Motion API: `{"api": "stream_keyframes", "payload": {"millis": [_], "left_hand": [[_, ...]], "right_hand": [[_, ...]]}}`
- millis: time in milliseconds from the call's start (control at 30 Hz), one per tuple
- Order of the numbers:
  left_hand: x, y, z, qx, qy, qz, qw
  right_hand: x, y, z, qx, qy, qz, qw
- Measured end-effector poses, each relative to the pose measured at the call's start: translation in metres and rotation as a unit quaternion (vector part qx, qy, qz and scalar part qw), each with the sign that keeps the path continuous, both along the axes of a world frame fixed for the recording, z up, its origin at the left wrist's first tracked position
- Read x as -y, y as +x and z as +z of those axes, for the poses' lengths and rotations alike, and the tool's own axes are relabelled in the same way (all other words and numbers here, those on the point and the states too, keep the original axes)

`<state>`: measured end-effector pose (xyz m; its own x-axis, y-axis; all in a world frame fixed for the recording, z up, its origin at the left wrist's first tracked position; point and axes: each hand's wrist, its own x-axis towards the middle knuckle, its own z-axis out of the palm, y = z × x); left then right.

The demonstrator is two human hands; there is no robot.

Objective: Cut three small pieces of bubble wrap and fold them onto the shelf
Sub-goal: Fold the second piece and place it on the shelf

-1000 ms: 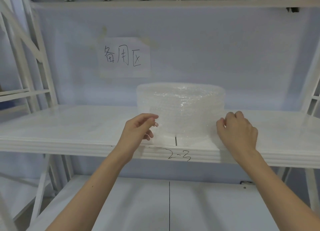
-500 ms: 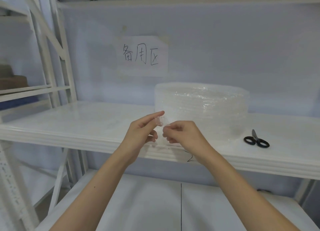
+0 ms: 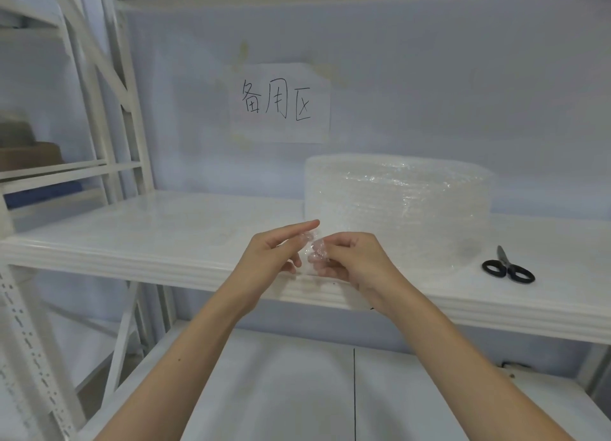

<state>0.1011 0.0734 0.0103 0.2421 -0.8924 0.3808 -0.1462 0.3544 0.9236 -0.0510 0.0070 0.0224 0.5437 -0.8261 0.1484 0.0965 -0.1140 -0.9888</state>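
Observation:
A big roll of clear bubble wrap [image 3: 400, 205] stands on the white shelf [image 3: 158, 238], right of centre. In front of its left side, over the shelf's front edge, my left hand [image 3: 267, 258] and my right hand [image 3: 353, 262] meet and pinch a small clear piece of bubble wrap [image 3: 312, 252] between their fingertips. My left forefinger sticks out toward the roll. Black-handled scissors [image 3: 507, 267] lie on the shelf to the right of the roll, away from both hands.
A paper sign with handwritten characters [image 3: 279, 103] hangs on the back wall above the shelf. White rack uprights [image 3: 109, 109] stand at the left, with brown boxes [image 3: 29, 152] on a neighbouring shelf. A lower white shelf board [image 3: 297, 394] lies beneath my arms.
My right hand left the roll's right side and came to my left hand, joining it on the small piece. The view shifted left, bringing the scissors into sight.

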Motion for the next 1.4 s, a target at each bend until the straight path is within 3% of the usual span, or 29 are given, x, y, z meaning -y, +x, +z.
{"api": "stream_keyframes", "payload": {"millis": [500,1000,1400], "left_hand": [[0.009,-0.001,-0.004,-0.039,-0.032,0.041,0.998],[0.009,0.000,-0.007,0.018,-0.041,0.028,0.999],[0.009,0.001,-0.011,-0.005,-0.030,0.027,0.999]], "right_hand": [[0.001,-0.005,-0.005,-0.029,-0.002,0.041,0.999],[0.000,-0.001,-0.003,0.015,0.025,0.027,0.999],[-0.003,0.003,-0.002,0.036,0.040,0.022,0.998]]}}
